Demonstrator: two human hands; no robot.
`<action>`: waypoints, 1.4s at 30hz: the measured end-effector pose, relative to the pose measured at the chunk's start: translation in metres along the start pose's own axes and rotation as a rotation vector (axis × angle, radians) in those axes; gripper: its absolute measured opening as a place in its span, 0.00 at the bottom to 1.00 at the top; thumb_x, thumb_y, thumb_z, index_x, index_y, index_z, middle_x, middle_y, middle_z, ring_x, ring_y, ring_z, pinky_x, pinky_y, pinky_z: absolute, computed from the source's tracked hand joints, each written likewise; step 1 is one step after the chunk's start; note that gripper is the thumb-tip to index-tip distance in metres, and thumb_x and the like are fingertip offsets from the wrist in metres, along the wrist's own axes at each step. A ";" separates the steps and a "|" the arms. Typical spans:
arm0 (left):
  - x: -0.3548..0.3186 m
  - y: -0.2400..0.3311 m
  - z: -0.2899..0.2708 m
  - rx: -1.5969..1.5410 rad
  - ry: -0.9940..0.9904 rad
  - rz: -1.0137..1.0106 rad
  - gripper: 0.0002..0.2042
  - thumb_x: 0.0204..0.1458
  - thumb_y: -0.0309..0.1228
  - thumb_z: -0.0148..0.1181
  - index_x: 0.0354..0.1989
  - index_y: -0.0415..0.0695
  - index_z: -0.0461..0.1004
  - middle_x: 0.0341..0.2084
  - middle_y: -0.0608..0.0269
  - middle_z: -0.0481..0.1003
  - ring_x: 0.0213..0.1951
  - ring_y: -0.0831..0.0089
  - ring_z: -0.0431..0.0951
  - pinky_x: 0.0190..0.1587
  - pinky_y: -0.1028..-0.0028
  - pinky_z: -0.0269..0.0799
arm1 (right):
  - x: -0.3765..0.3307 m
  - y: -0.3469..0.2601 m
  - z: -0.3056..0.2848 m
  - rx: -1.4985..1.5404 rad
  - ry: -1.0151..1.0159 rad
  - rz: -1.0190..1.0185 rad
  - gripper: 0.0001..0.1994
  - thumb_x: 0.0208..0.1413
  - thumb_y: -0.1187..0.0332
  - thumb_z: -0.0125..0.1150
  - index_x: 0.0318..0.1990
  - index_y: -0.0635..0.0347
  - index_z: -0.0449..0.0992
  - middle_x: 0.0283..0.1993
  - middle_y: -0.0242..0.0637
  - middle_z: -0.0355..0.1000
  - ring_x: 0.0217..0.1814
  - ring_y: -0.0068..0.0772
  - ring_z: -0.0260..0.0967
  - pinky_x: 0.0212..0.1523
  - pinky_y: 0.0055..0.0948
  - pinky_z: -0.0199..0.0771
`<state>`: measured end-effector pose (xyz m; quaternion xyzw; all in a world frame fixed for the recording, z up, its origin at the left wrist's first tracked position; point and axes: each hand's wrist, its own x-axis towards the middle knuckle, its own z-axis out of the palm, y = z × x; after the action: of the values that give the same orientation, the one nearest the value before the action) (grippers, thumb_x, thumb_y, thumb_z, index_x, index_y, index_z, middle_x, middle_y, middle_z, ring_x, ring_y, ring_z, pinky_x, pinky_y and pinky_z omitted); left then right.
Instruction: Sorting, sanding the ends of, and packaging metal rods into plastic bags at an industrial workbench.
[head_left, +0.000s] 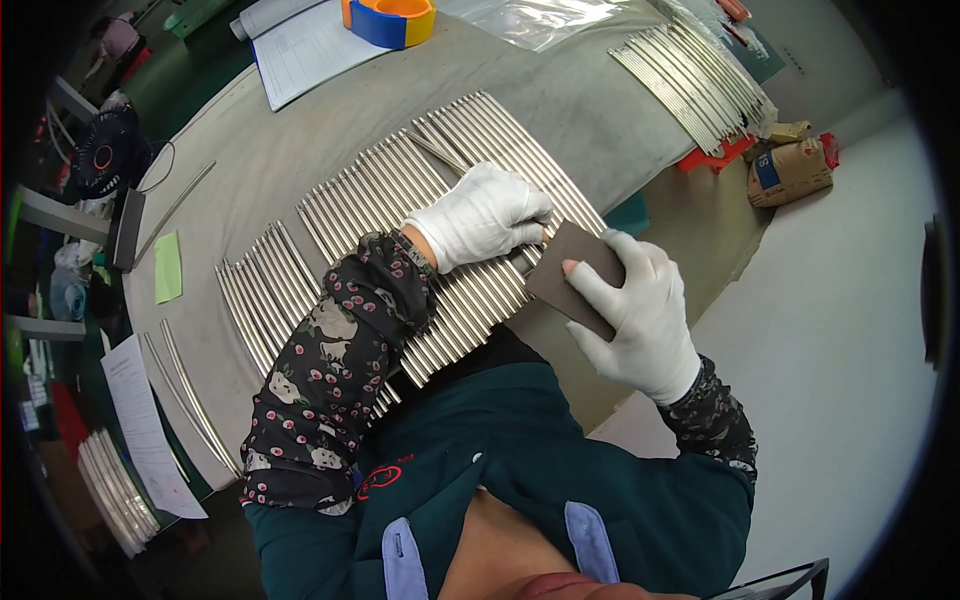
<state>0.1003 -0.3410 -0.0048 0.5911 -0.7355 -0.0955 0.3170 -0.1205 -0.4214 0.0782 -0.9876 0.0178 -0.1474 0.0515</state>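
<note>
My left hand (485,215), in a white glove, is closed over a row of thin silvery metal tubes (365,190). One metal tube (437,152) lies at a slant to the others and runs in under this hand; the fingers hide where they grip it. In my right hand (640,315), also gloved in white with a bare fingertip showing, is a flat brown-grey block that looks like a sanding sponge (575,275). The block is close beside my left fingertips, over the right-hand ends of the tubes.
A smaller group of tubes (265,290) lies to the left on the grey table (225,165). Farther off are a tape roll (400,20), papers (310,55), a plastic bag (540,20) and another tube stack (690,85). A black fan (103,155) stands left; a sack (790,172) sits right.
</note>
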 end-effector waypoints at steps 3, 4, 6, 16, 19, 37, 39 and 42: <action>-0.001 0.001 0.001 -0.039 -0.018 -0.015 0.08 0.49 0.33 0.66 0.30 0.44 0.75 0.25 0.59 0.75 0.31 0.58 0.78 0.38 0.63 0.73 | -0.003 0.025 0.003 -0.516 0.120 0.450 0.24 0.41 0.63 0.70 0.50 0.55 0.77 0.52 0.53 0.67 0.48 0.51 0.66 0.47 0.46 0.68; -0.001 0.000 0.000 -0.049 -0.004 -0.010 0.08 0.49 0.33 0.66 0.30 0.44 0.75 0.25 0.59 0.75 0.31 0.57 0.78 0.38 0.63 0.73 | -0.007 0.024 0.002 -0.475 0.192 0.460 0.25 0.40 0.63 0.71 0.50 0.55 0.77 0.53 0.53 0.66 0.49 0.51 0.66 0.48 0.46 0.68; -0.001 0.000 0.001 -0.008 0.000 -0.013 0.08 0.49 0.33 0.67 0.31 0.44 0.75 0.25 0.59 0.75 0.31 0.57 0.78 0.37 0.63 0.73 | -0.015 0.015 0.005 -0.212 0.176 0.155 0.25 0.41 0.64 0.70 0.51 0.53 0.77 0.54 0.52 0.66 0.49 0.51 0.66 0.47 0.46 0.68; -0.001 0.000 -0.003 -0.028 0.006 0.029 0.09 0.48 0.33 0.68 0.31 0.44 0.75 0.25 0.59 0.75 0.31 0.58 0.77 0.36 0.64 0.73 | -0.052 0.048 0.030 -0.240 0.221 0.322 0.26 0.40 0.63 0.73 0.52 0.52 0.78 0.54 0.51 0.66 0.55 0.51 0.63 0.55 0.44 0.67; -0.004 0.005 -0.009 0.033 -0.002 0.092 0.09 0.46 0.32 0.69 0.32 0.45 0.75 0.27 0.63 0.75 0.33 0.60 0.77 0.37 0.62 0.72 | -0.063 0.049 0.037 -0.227 0.216 0.388 0.26 0.40 0.63 0.73 0.52 0.52 0.77 0.55 0.51 0.66 0.55 0.50 0.63 0.55 0.44 0.67; -0.001 -0.013 -0.016 0.542 -0.186 -0.224 0.32 0.60 0.48 0.50 0.68 0.40 0.59 0.69 0.47 0.55 0.71 0.49 0.52 0.71 0.49 0.44 | -0.072 0.034 0.057 -0.027 0.178 0.454 0.26 0.38 0.63 0.73 0.51 0.53 0.78 0.54 0.47 0.66 0.53 0.48 0.63 0.53 0.44 0.67; 0.005 -0.014 -0.013 0.551 -0.182 -0.221 0.32 0.61 0.48 0.49 0.68 0.40 0.59 0.70 0.47 0.55 0.71 0.50 0.52 0.71 0.48 0.44 | -0.069 0.038 0.058 -0.026 0.185 0.437 0.26 0.38 0.63 0.72 0.51 0.53 0.78 0.54 0.47 0.66 0.52 0.48 0.63 0.53 0.43 0.67; 0.015 -0.016 -0.010 0.555 -0.176 -0.215 0.31 0.61 0.48 0.49 0.68 0.40 0.60 0.69 0.47 0.55 0.71 0.49 0.52 0.71 0.49 0.45 | -0.067 0.043 0.059 -0.027 0.206 0.443 0.27 0.38 0.63 0.72 0.51 0.52 0.77 0.55 0.47 0.65 0.53 0.48 0.63 0.53 0.43 0.66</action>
<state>0.1176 -0.3575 0.0003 0.7188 -0.6915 0.0253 0.0669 -0.1685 -0.4550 -0.0021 -0.9399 0.2410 -0.2323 0.0673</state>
